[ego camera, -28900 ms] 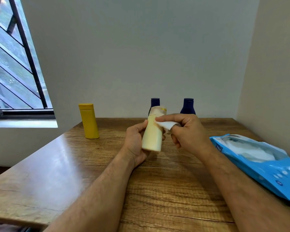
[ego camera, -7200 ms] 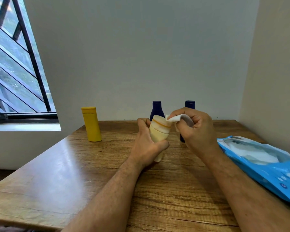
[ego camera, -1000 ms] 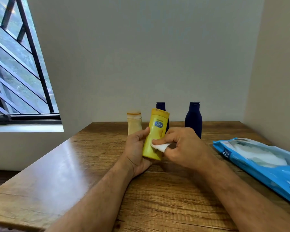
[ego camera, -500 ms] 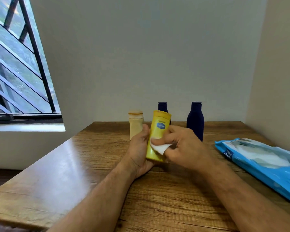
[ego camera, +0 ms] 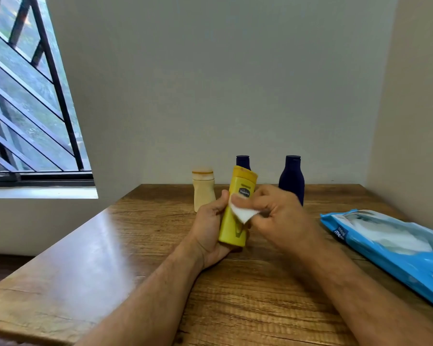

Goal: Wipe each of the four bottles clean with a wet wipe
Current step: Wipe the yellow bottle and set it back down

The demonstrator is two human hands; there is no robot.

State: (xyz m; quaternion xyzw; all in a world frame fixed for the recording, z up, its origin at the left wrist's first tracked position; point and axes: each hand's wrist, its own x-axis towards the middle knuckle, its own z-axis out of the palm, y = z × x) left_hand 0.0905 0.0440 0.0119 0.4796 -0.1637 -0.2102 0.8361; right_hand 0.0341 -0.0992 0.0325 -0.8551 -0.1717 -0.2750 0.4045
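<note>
Hands: left (ego camera: 211, 229) round yellow bottle (ego camera: 235, 216), right (ego camera: 276, 217) pinching wipe (ego camera: 243, 213).

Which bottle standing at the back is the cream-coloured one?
Start at the wooden table, at its far edge by the wall. Three bottles stand there; the cream bottle is leftmost, nearest the window. It is pale and squat, unlike the two navy bottles.

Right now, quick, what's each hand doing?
Left hand: closed around the yellow bottle, holding it up.
Right hand: pinching a white wipe against that bottle.
</note>
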